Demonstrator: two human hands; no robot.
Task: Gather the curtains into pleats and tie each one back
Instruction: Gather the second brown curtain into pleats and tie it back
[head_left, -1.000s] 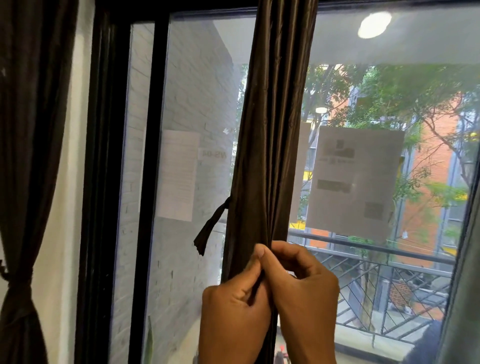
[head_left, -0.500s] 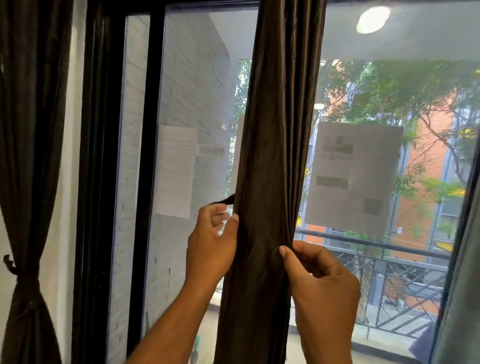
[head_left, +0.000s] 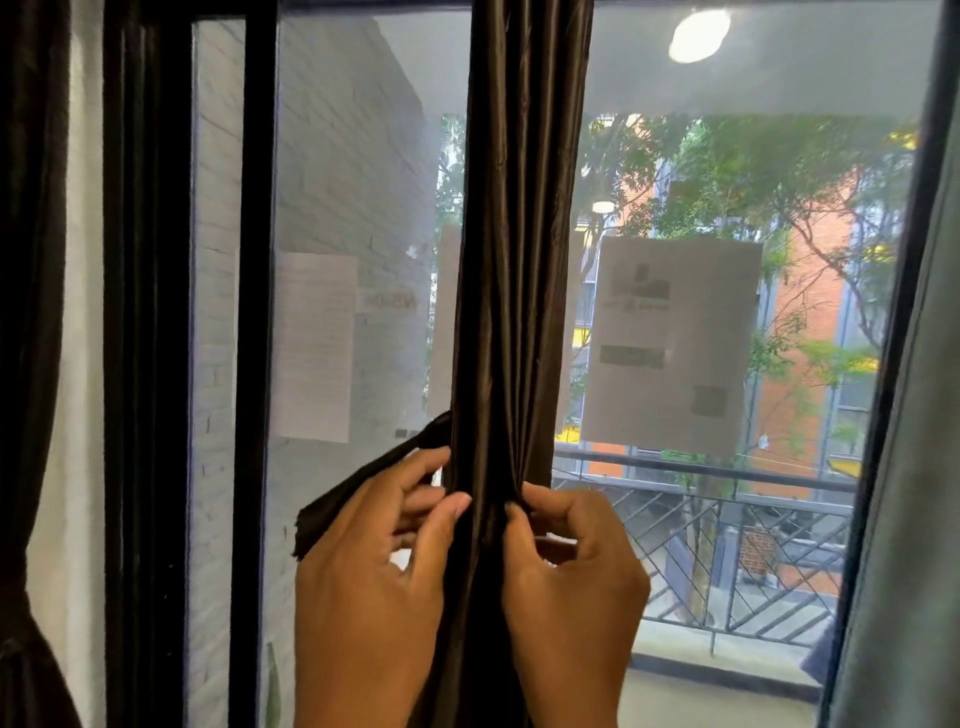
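**Pleats gathered, tie next**

In front of the black-framed glass window (head_left: 254, 312), the dark brown satin curtain (head_left: 519, 260) hangs bunched into narrow pleats. I judge the gathering nearly done; next the dark fabric tie-back strip (head_left: 363, 488) must wrap round the bundle. My left hand (head_left: 374, 561) pinches the curtain's left edge, its fingers curled near the strip. My right hand (head_left: 571, 561) is closed, pinching the right folds.
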